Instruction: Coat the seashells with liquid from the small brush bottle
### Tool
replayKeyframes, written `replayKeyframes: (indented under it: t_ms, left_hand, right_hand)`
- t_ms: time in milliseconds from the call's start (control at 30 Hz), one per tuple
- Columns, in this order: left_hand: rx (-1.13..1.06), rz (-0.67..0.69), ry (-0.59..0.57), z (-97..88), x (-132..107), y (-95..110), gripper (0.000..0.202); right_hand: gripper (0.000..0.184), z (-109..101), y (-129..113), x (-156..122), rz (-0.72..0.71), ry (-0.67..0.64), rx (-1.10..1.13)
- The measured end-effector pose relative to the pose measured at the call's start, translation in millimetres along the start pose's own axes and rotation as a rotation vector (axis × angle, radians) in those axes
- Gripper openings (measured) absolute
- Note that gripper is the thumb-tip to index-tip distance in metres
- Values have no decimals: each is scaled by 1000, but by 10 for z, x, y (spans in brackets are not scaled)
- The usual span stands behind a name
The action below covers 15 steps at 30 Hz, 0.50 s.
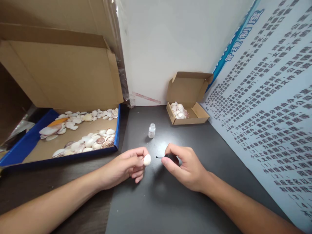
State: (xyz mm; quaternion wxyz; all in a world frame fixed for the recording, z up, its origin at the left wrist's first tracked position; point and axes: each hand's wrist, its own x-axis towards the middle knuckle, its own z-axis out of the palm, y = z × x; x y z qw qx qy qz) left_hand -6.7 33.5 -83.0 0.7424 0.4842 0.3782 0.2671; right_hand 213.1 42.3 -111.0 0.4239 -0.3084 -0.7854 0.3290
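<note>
Between the thumb and fingers of my left hand [129, 164] is a small white seashell [147, 160], its ribbed face showing. My right hand [186, 165] grips a black-capped brush [172, 158], whose thin stem and dark tip point left at the shell. A short gap separates the brush tip from the shell. Behind both hands, a small clear bottle [151, 130] with a white label stands upright and uncapped on the dark table [146, 208].
At left lies a blue-edged cardboard box [118, 130] with its lid up, holding many sorted seashells [89, 141]. Toward the back right, a small open cardboard box [192, 121] contains white shells [179, 111]. A printed board [263, 107] leans along the right side.
</note>
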Motion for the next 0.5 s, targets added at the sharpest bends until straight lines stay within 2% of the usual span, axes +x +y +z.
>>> replayKeyframes:
  t_ms: [100,267,500]
  left_hand:
    - [10,-3,-1,-13,-1,-6,13]
    - [11,-1,-4,-13,0,-14,12]
    - [16,-5,-13,-17,-10,-16,10]
  right_hand:
    - [26,-9,1,8,-5,19,25]
    - [21,-21,-10,2,-94,-62,128]
    - [32,-21,4,13,51,-5,-45]
